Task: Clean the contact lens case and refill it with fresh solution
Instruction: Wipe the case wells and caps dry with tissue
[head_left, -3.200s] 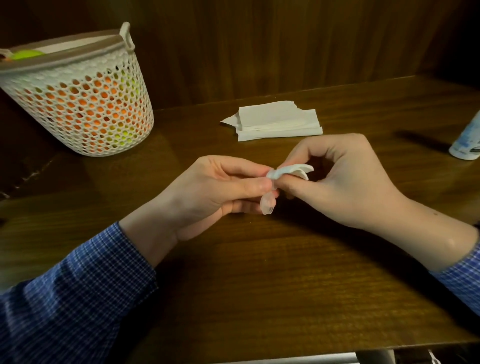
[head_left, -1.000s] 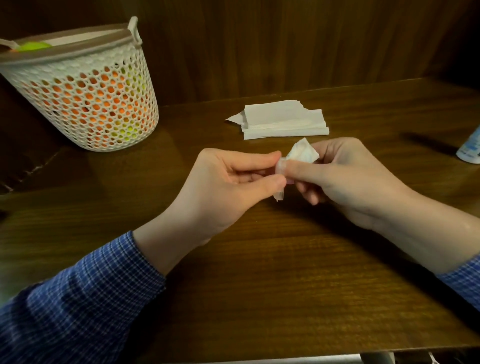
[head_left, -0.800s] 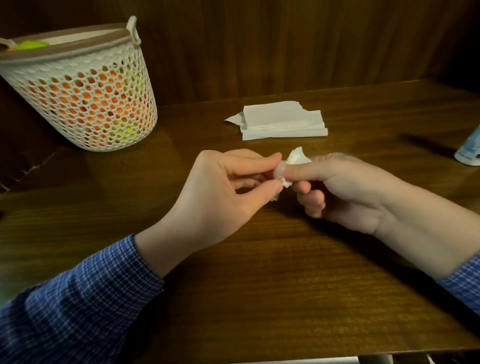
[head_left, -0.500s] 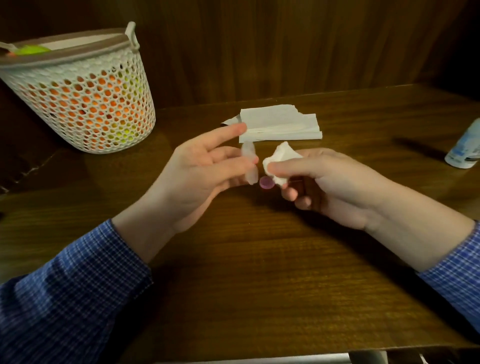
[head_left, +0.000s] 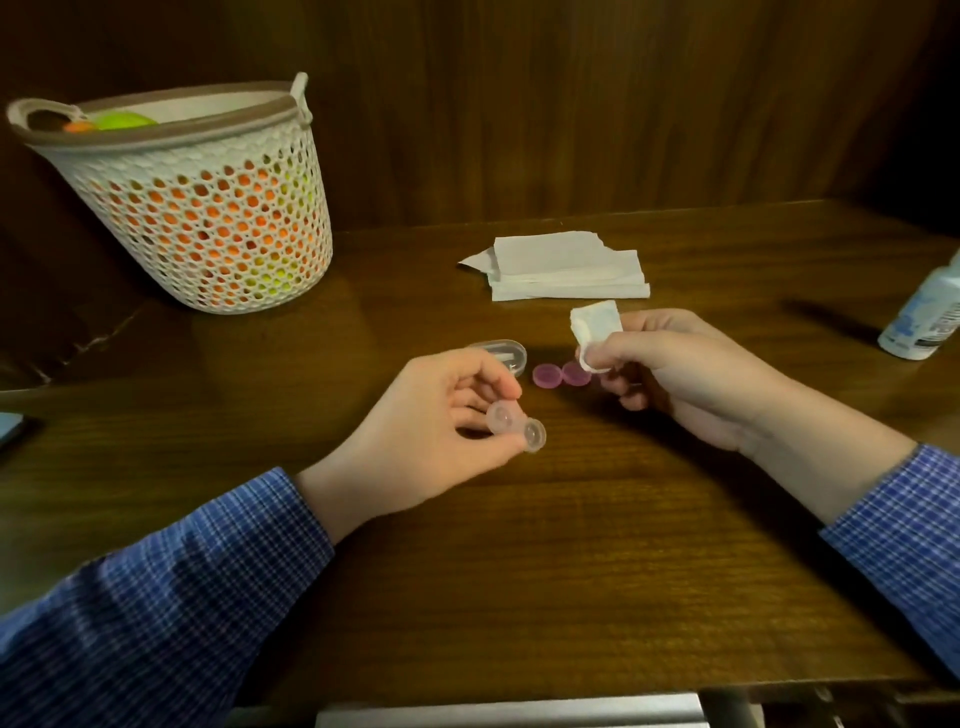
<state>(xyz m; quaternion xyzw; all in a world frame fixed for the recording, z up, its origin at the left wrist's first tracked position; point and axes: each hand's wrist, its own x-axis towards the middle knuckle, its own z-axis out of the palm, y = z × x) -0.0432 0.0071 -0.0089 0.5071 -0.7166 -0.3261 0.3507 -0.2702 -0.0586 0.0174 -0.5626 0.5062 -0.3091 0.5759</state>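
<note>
The left hand (head_left: 436, 431) is pinching the clear lens case (head_left: 517, 425) above the table (head_left: 571, 571); the right hand (head_left: 675, 374) is gripping a folded tissue (head_left: 597, 327) — apart from it. The slick case could be slipping free — landing near the pink caps (head_left: 561, 374).

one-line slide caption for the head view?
Left hand holds the uncapped lens case; right hand pinches a tissue piece; two purple caps on the table.

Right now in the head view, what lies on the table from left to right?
Basket → clear oval container → two pink caps → solution bottle. The tissue stack overlaps the middle items, so it is left out.
</note>
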